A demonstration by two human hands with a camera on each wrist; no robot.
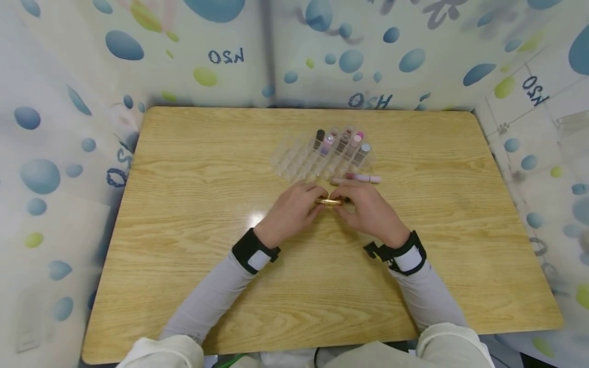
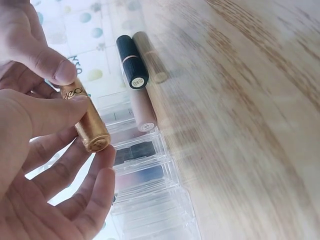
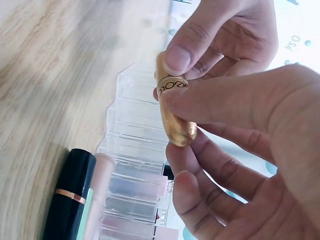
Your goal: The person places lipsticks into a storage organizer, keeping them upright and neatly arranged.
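A gold lipstick tube (image 1: 329,202) with dark lettering near its middle is held level between both hands over the table. My left hand (image 1: 294,209) pinches one end between thumb and fingers. The other end is pinched by my right hand (image 1: 368,212). In the left wrist view the base of the gold tube (image 2: 92,130) shows, and its cap looks to be on. A black lipstick (image 3: 70,195) with a copper band lies by the right hand, mostly hidden in the head view. Beyond the hands lies a pale pink tube (image 1: 368,179).
Just past the hands stands a clear compartment organizer (image 1: 294,158), with several lipsticks in its right part. The wooden table (image 1: 193,255) spreads around it. A patterned curtain (image 1: 276,51) borders its back and sides.
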